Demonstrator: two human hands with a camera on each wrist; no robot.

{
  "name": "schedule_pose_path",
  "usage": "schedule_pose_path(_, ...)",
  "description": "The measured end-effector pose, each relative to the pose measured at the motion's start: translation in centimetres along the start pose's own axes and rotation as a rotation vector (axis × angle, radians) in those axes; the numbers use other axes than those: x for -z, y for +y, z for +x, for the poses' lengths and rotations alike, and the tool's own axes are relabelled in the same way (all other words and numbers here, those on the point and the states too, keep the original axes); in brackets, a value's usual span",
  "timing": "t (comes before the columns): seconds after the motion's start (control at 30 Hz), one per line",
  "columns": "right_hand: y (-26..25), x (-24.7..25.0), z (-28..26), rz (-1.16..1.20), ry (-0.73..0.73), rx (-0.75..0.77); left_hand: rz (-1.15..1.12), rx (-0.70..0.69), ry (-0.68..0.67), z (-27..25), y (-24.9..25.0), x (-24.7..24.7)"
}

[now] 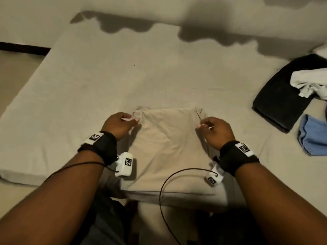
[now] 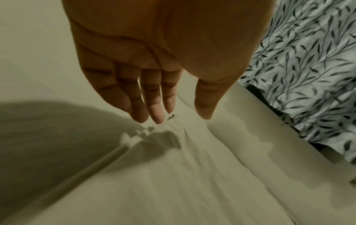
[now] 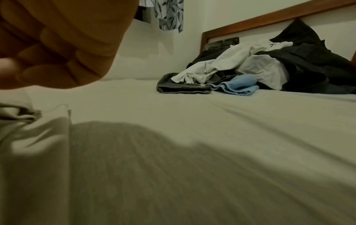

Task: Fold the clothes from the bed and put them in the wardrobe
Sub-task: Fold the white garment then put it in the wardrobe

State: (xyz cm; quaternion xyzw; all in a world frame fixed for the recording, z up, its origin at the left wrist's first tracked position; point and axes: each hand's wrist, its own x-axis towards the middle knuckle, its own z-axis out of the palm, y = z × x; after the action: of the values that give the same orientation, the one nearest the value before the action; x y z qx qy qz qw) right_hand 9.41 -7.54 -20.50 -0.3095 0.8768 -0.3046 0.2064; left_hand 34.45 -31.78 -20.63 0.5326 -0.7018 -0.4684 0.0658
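A beige garment (image 1: pixel 168 147) lies folded flat on the bed sheet (image 1: pixel 106 76), near the bed's front edge. My left hand (image 1: pixel 131 119) hovers just over its far left corner. In the left wrist view the left hand (image 2: pixel 183 117) has straight, relaxed fingers and holds nothing, with the garment (image 2: pixel 173 175) below it. My right hand (image 1: pixel 203 125) is at the garment's far right edge. Its fingers (image 3: pixel 48 71) are curled in the right wrist view, and no cloth shows between them. The garment (image 3: pixel 29 137) lies under and left of that hand.
At the right of the bed lie a folded black garment (image 1: pixel 283 96), a crumpled white one (image 1: pixel 307 84) and a blue cloth (image 1: pixel 313 135). A wooden headboard (image 3: pixel 269 16) stands behind that pile. A leaf-patterned curtain (image 2: pixel 308 76) hangs beyond the bed. A thin cable (image 1: pixel 164 188) loops over the garment.
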Motion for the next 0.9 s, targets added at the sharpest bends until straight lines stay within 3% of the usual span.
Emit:
schedule_pose_path(0.1, 0.7, -1.2, 2.4, 0.144, -0.002, -0.086, -0.038, 0.047, 0.046, 2.0, 0.0, -1.2)
schedule_pose_path(0.23, 0.1, -2.5, 3.0, 0.272, -0.090, -0.101, 0.052, -0.017, 0.013, 2.7, 0.2, -2.2)
schedule_pose_path(0.37, 0.3, -3.3, 3.5, 0.180, 0.056, -0.097, 0.064, -0.071, 0.080, 3.4, -0.5, -2.8)
schedule_pose_path(0.5, 0.5, -1.7, 4.2, 0.365, 0.268, -0.163, -0.002, -0.111, 0.176, 3.8, -0.3, -2.8)
schedule_pose_path(0.67, 1.0, -3.2, 3.4, 0.232, 0.173, -0.197, 0.172, -0.052, 0.117, 3.3, 0.2, -3.6)
schedule_pose_path(0.73, 0.0, -2.7, 3.0, 0.054, 0.220, -0.070, 0.287, -0.229, 0.175, 2.5, 1.4, -3.5)
schedule_pose_path(0.8, -1.9, -3.0, 1.9, -0.120, 0.211, 0.185, 0.334, -0.554, 0.208, 0.7, 3.1, -4.6)
schedule_pose_path(0.87, -3.7, -5.0, 0.2, -0.317, 0.017, 0.336, 0.532, -0.736, 0.005, -1.1, 3.6, -7.4)
schedule_pose_path(0.9, -3.8, -6.4, -0.4, -0.418, -0.119, 0.343, 0.690, -0.710, -0.124, -1.6, 3.4, -8.7)
